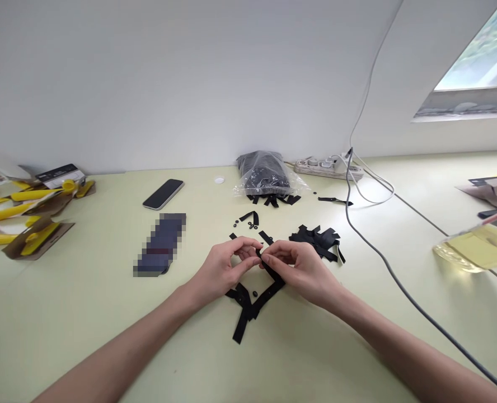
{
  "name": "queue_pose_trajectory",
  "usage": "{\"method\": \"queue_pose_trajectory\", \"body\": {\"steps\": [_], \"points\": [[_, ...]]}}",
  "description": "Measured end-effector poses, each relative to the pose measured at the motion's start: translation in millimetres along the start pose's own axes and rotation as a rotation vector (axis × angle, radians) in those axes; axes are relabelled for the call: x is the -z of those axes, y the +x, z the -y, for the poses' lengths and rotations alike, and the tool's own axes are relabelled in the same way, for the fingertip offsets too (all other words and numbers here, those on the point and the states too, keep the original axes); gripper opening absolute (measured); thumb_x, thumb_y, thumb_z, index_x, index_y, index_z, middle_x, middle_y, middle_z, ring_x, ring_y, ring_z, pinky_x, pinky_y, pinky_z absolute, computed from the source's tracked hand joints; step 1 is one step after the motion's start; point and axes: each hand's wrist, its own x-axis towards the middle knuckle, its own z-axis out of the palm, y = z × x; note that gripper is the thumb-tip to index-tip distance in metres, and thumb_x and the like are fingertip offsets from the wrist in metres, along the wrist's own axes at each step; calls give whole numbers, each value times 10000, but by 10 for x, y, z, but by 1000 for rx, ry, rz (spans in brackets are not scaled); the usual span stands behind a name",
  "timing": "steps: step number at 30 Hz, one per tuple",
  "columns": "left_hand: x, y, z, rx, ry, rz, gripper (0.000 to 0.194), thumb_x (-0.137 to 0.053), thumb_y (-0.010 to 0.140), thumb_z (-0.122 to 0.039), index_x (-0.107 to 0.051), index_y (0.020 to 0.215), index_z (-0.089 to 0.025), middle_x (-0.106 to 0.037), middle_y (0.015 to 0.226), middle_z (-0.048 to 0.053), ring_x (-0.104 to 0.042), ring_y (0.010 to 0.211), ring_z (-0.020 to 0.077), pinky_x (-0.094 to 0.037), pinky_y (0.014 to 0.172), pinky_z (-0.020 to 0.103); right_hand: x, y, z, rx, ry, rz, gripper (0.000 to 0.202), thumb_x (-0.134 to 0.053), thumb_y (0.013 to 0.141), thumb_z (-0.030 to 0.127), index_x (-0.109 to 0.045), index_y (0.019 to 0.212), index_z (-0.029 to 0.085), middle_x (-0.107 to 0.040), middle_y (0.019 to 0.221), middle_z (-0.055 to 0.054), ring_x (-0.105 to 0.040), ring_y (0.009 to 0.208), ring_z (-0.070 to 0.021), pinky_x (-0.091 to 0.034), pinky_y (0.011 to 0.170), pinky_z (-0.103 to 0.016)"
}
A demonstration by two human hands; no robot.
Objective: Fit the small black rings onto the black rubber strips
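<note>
Both hands meet over the middle of the table, fingertips almost touching. My left hand (235,260) pinches one end of a short black fabric strap (269,270). Thumb and fingers of my right hand (294,263) are closed on the same strap, which hangs down below them. Just under the hands lie several more black straps (252,310) in a loose heap, with a small black button-like piece (254,294) among them. Beyond my fingertips are another strap (251,216) and several small round black pieces (252,225). What sits exactly between the fingertips is partly hidden.
A pile of black straps (318,240) lies right of my hands. Behind stands a clear plastic bag (265,173) of black pieces, beside a power strip (328,168). A grey cable (383,257) crosses the right side. Phone (163,194) and yellow-handled items (38,210) lie left.
</note>
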Motion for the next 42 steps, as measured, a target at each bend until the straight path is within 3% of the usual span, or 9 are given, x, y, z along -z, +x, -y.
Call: {"method": "queue_pose_trajectory", "body": {"steps": [7,20,28,36,42], "points": [[8,-19,-35,-21,-53,-29,262,-660,986,-338,-694,1225,-238,-724,949,24,-676,904,158,-538,839,268,17,1,17,6,-5,-21,251,-614,970,404,-724,933,181,-743,816,-52,-651,710,-169,-455,609,-284],[7,-14,-17,30,-69,-18,275,-652,987,-353,-708,1229,-235,-708,935,25,-655,885,155,-541,834,274,26,-22,53,24,-41,15,244,-620,973,392,-728,903,184,-720,795,-28,-590,698,-140,-406,601,-272],[-2,-26,-32,21,-81,-5,346,-618,1006,-332,-627,1338,-236,-721,997,46,-687,971,187,-556,897,318,31,-14,43,44,1,64,268,-659,951,430,-712,901,173,-717,781,-43,-658,714,-165,-502,652,-302],[3,-36,-45,-41,-105,24,294,-596,1018,-318,-614,1295,-219,-717,943,44,-696,906,186,-550,880,335,30,-20,66,-48,203,138,331,-755,875,496,-702,854,170,-706,750,-36,-689,711,-165,-580,700,-318],[32,-1,-38,-9,-77,3,383,-650,987,-347,-581,1346,-233,-728,937,30,-700,917,180,-544,873,316,70,-13,73,-23,125,135,270,-723,901,443,-672,882,179,-682,761,-26,-642,696,-147,-519,629,-281]]}}
